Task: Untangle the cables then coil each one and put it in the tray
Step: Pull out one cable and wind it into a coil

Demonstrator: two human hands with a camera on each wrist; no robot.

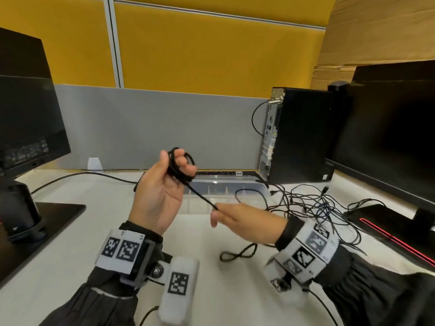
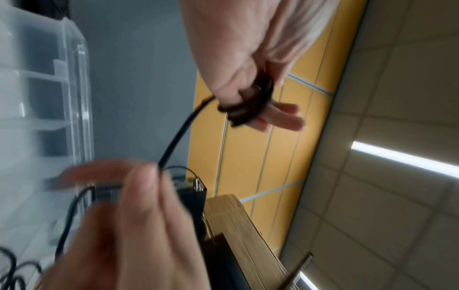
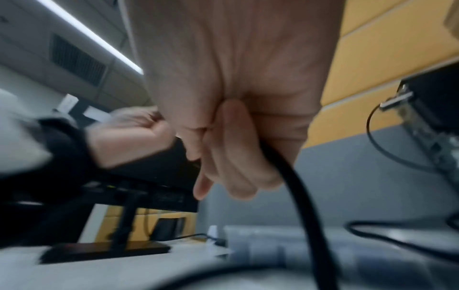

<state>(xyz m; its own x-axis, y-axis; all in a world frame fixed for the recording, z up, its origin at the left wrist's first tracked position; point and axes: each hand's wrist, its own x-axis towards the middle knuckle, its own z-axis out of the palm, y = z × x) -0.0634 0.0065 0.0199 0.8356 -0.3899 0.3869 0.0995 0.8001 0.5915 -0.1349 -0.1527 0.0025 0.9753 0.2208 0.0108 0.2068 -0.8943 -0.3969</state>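
Note:
A black cable is partly wound into a small coil (image 1: 180, 166) around the fingers of my raised left hand (image 1: 177, 162), which grips it. A taut straight run of the same cable (image 1: 203, 197) leads down to my right hand (image 1: 217, 211), which pinches it between thumb and fingers. In the left wrist view the coil (image 2: 250, 107) and the run (image 2: 177, 135) show clearly. The cable's loose tail (image 1: 237, 254) lies looped on the desk below my right wrist. The clear plastic tray (image 1: 244, 184) sits just behind both hands. A tangle of thin black cables (image 1: 317, 204) lies right of it.
A monitor on a stand (image 1: 28, 128) stands at the left, and another monitor (image 1: 388, 128) and a black computer tower (image 1: 303, 135) at the right. A grey and yellow partition closes the back. A black cord (image 1: 82, 176) runs along the desk's far edge.

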